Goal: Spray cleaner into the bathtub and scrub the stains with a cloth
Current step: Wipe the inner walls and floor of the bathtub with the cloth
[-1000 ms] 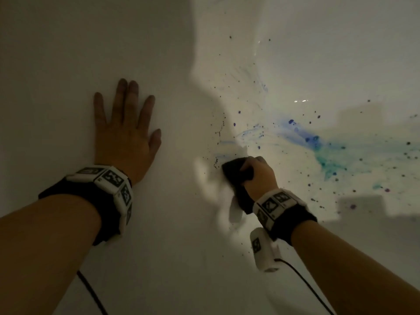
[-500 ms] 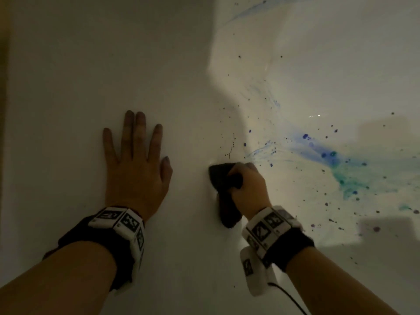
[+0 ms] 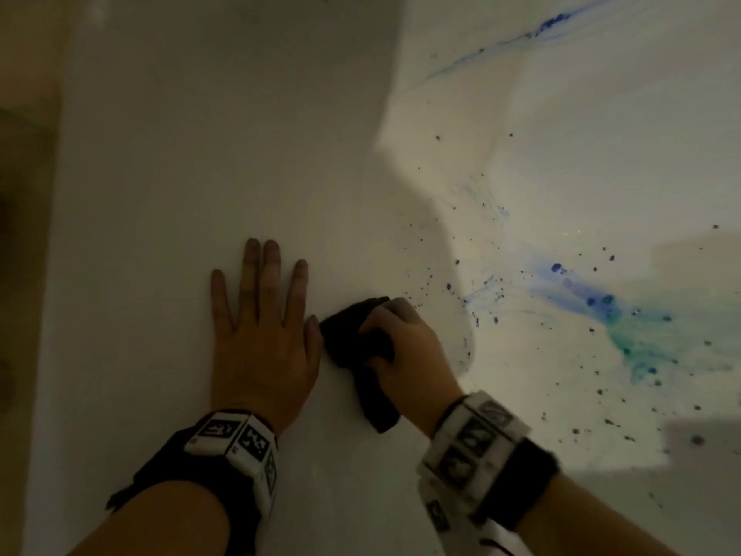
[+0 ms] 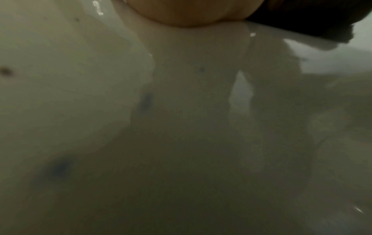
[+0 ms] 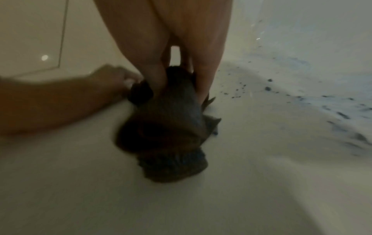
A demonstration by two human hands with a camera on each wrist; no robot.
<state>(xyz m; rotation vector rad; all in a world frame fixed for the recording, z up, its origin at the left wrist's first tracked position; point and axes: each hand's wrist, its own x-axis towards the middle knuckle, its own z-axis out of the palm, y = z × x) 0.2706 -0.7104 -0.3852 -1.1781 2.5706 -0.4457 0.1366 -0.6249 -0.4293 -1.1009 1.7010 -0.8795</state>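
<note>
My right hand (image 3: pixel 401 339) grips a bunched dark cloth (image 3: pixel 353 339) and presses it on the white bathtub wall (image 3: pixel 200 154). In the right wrist view the cloth (image 5: pixel 167 127) bulges under my curled fingers (image 5: pixel 203 89). My left hand (image 3: pixel 260 327) lies flat with spread fingers on the tub surface, its thumb right beside the cloth. Blue and teal stains (image 3: pixel 601 311) and dark specks (image 3: pixel 477 319) spread to the right of the cloth. The left wrist view shows only blurred tub surface (image 4: pixel 181 127) and the heel of my palm (image 4: pixel 191 12).
A thin blue streak (image 3: pixel 521 36) runs across the upper right of the tub. A beige strip (image 3: pixel 28 194) borders the tub at far left. No spray bottle is in view. The lit part of the tub lies to the right; the left is in shadow.
My right hand has slid the cloth leftward, from the edge of the speckled stains to right beside my left thumb. The left hand stays flat on the tub.
</note>
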